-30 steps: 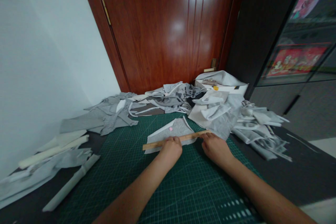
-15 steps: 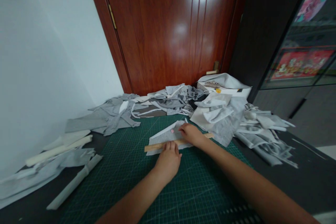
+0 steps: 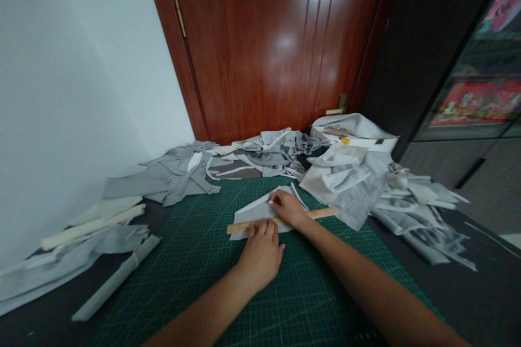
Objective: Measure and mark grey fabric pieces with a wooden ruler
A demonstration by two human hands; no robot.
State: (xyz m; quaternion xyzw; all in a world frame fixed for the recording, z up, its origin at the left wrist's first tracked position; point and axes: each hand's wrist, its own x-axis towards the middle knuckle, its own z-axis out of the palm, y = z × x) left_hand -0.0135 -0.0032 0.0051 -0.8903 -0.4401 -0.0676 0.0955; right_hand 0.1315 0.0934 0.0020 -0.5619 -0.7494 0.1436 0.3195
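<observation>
A pale grey piece of cloth (image 3: 253,210) with a folded upper edge lies on the green cutting mat (image 3: 191,260). Across its lower part runs a wooden ruler (image 3: 240,227), slightly tilted up to the right. My left hand (image 3: 262,255) presses on the ruler with its fingers stretched out flat. Just above the ruler, my right hand (image 3: 288,209) rests over the cloth, its thumb and fingers pinched together at the small pink piece, which the fingers now hide. The right wrist crosses over the ruler.
Grey garments (image 3: 175,173) and cloth scraps (image 3: 277,154) lie along the mat's far side. To the right are a white box (image 3: 385,143) topped with fabric and a heap of strips (image 3: 419,217). Rolled fabric (image 3: 118,279) lies left. A wooden door (image 3: 252,54) stands behind.
My right hand has moved left across the cloth and closed its fingers where the pink piece lay in sight. My left hand stays on the ruler. The view has shifted slightly.
</observation>
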